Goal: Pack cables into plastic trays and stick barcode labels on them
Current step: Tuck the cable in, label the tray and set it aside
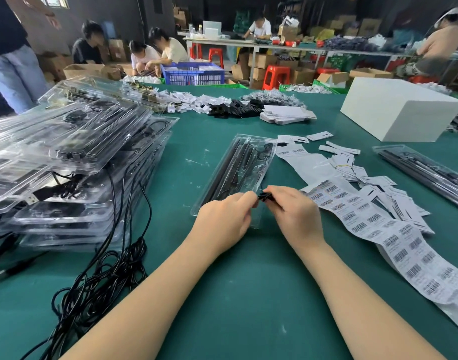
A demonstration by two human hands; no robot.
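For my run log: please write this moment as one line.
left hand: pinches black connector | right hand: pinches same connector | clear tray: on table under hands | barcode labels: right of tray, unused

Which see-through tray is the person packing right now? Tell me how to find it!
Look at the green table, then at the two hands in the middle, the left hand and right hand. The tray lies alone just beyond them. Unlike the big pile of trays on the left, it is single.
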